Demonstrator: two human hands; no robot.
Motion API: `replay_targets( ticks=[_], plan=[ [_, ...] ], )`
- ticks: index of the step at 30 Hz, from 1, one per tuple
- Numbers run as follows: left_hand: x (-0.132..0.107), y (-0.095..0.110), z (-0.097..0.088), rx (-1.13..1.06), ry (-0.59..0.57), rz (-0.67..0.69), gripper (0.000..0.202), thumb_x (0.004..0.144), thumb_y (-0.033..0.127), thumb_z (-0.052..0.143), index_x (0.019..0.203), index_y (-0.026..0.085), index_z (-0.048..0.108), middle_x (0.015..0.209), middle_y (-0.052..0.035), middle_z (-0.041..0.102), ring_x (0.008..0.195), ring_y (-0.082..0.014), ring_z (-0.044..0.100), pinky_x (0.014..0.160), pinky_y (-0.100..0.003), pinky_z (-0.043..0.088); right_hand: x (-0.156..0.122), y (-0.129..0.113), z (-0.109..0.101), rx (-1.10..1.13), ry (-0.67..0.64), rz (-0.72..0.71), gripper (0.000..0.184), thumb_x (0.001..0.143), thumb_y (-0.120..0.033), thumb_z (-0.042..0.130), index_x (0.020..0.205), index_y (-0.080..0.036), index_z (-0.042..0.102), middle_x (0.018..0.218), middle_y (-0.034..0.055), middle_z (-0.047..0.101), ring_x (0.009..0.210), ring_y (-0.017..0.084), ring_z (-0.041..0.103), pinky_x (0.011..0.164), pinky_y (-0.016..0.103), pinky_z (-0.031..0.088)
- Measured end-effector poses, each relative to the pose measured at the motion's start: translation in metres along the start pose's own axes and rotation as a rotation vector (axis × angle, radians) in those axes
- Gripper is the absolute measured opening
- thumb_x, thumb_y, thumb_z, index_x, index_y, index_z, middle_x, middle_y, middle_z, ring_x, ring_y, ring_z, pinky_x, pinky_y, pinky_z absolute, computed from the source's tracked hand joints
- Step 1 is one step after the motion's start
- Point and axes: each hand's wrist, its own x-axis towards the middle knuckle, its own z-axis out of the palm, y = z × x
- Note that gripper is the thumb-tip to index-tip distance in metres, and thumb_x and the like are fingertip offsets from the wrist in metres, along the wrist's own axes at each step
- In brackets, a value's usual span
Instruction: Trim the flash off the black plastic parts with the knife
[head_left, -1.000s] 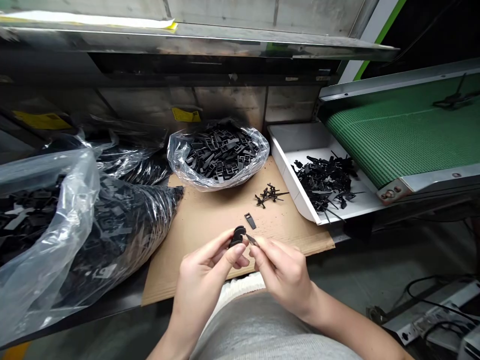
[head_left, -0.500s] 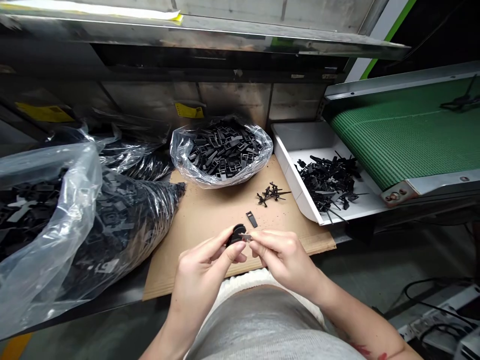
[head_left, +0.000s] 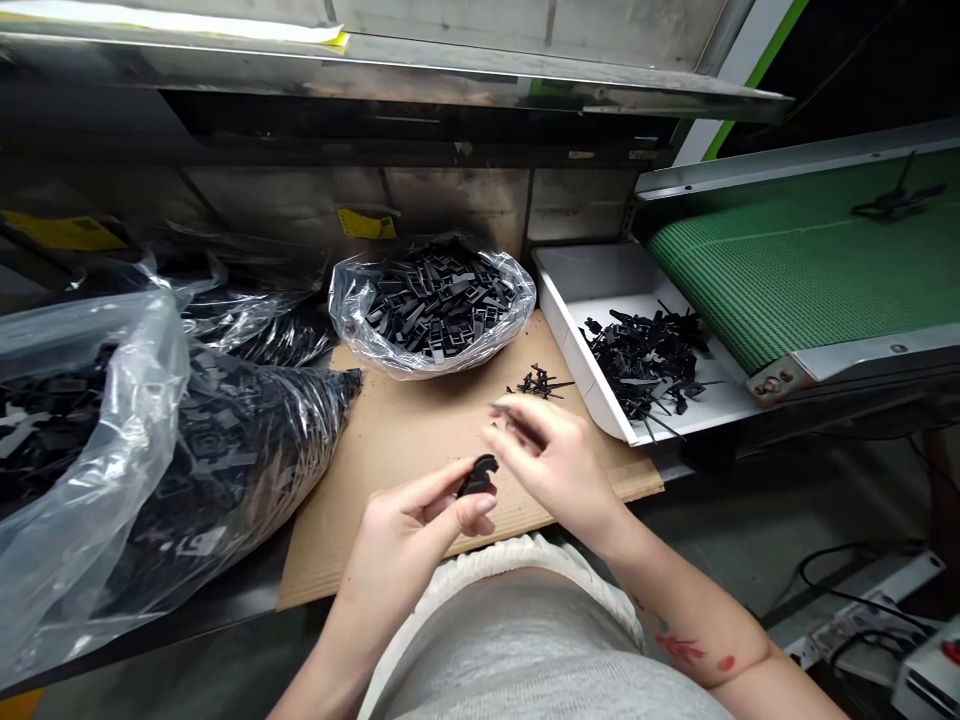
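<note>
Over the near part of the cardboard [head_left: 390, 430], left grip [head_left: 411, 525] is pinched nearly closed, thumb to fingers, on a curved black part [head_left: 477, 476]; right grip [head_left: 564, 468], just beyond that part and to its right, is curled closed on what looks like a slim dark piece [head_left: 526, 431], mostly hidden by fingers. Just past the right grip: small pile of black stemmed pieces [head_left: 538, 382], then white tray [head_left: 596, 395] to its right. Open plastic bag [head_left: 416, 363] of black clips sits ahead of both grips.
</note>
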Motion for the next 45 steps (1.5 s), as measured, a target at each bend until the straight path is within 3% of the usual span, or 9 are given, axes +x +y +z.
replay_targets(
  ticks=[3, 6, 12, 16, 26, 31, 38, 45],
  plan=[
    [-0.001, 0.001, 0.001, -0.022, -0.012, -0.018, 0.027, 0.065, 0.026, 0.066, 0.089, 0.014, 0.069, 0.052, 0.0022, 0.067, 0.056, -0.0147, 0.062, 0.060, -0.022, 0.050, -0.001, 0.006, -0.002, 0.131, 0.125, -0.004, 0.014, 0.082, -0.020, 0.051, 0.094, -0.019, 0.058, 0.090, 0.0037, 0.063, 0.080, 0.014, 0.059, 0.072, 0.026, 0.047],
    [-0.001, -0.001, 0.001, -0.020, -0.002, -0.011, 0.023, 0.067, 0.025, 0.065, 0.086, 0.015, 0.069, 0.056, 0.0012, 0.068, 0.054, -0.0130, 0.059, 0.061, -0.022, 0.048, -0.007, 0.012, -0.006, 0.205, 0.036, 0.044, 0.019, 0.082, -0.017, 0.050, 0.099, -0.019, 0.058, 0.089, 0.0029, 0.063, 0.079, 0.014, 0.058, 0.072, 0.026, 0.046],
    [0.005, -0.009, -0.003, -0.187, -0.017, 0.078, 0.012, 0.069, 0.022, 0.063, 0.078, 0.017, 0.070, 0.065, -0.0001, 0.067, 0.063, -0.0132, 0.059, 0.067, -0.022, 0.045, -0.025, 0.014, -0.010, 0.351, -0.133, 0.124, 0.023, 0.089, -0.024, 0.043, 0.099, -0.018, 0.063, 0.067, -0.0008, 0.054, 0.050, 0.007, 0.045, 0.049, 0.020, 0.040],
    [0.007, -0.011, -0.005, -0.232, -0.078, 0.099, 0.011, 0.071, 0.021, 0.062, 0.078, 0.017, 0.070, 0.066, -0.0017, 0.066, 0.063, -0.0139, 0.057, 0.066, -0.024, 0.044, -0.035, 0.009, -0.010, 0.327, -0.202, 0.107, 0.022, 0.089, -0.022, 0.044, 0.094, -0.019, 0.065, 0.063, -0.0020, 0.053, 0.048, 0.007, 0.044, 0.047, 0.020, 0.039],
    [0.006, -0.011, -0.004, -0.343, -0.127, 0.066, 0.013, 0.071, 0.019, 0.061, 0.081, 0.019, 0.069, 0.068, -0.0005, 0.066, 0.060, -0.0136, 0.058, 0.062, -0.024, 0.047, -0.041, 0.000, -0.011, 0.222, -0.156, -0.027, 0.021, 0.087, -0.014, 0.044, 0.097, -0.015, 0.062, 0.071, 0.0012, 0.057, 0.065, 0.010, 0.052, 0.061, 0.022, 0.043],
    [0.005, -0.012, -0.004, -0.306, -0.092, 0.165, 0.017, 0.070, 0.014, 0.059, 0.081, 0.022, 0.070, 0.086, -0.0006, 0.065, 0.068, -0.0129, 0.058, 0.064, -0.022, 0.048, -0.040, 0.000, -0.011, 0.207, -0.142, -0.041, 0.019, 0.087, -0.014, 0.044, 0.090, -0.017, 0.063, 0.069, 0.0001, 0.056, 0.063, 0.010, 0.052, 0.059, 0.022, 0.042],
    [0.005, -0.012, -0.004, -0.154, -0.064, 0.294, 0.023, 0.069, 0.008, 0.058, 0.075, 0.027, 0.071, 0.087, 0.0003, 0.064, 0.090, -0.0161, 0.056, 0.075, -0.020, 0.046, -0.040, 0.007, -0.013, 0.191, -0.150, 0.070, 0.020, 0.087, -0.020, 0.045, 0.096, -0.017, 0.063, 0.065, -0.0008, 0.058, 0.048, 0.008, 0.046, 0.051, 0.022, 0.042],
    [0.004, -0.011, -0.007, 0.002, 0.005, 0.364, 0.024, 0.071, 0.008, 0.060, 0.074, 0.029, 0.072, 0.086, 0.0013, 0.066, 0.085, -0.0161, 0.060, 0.076, -0.021, 0.047, -0.036, 0.006, -0.013, 0.179, -0.207, 0.051, 0.022, 0.087, -0.020, 0.043, 0.086, -0.017, 0.065, 0.061, -0.0003, 0.058, 0.056, 0.011, 0.054, 0.058, 0.023, 0.043]
  ],
)
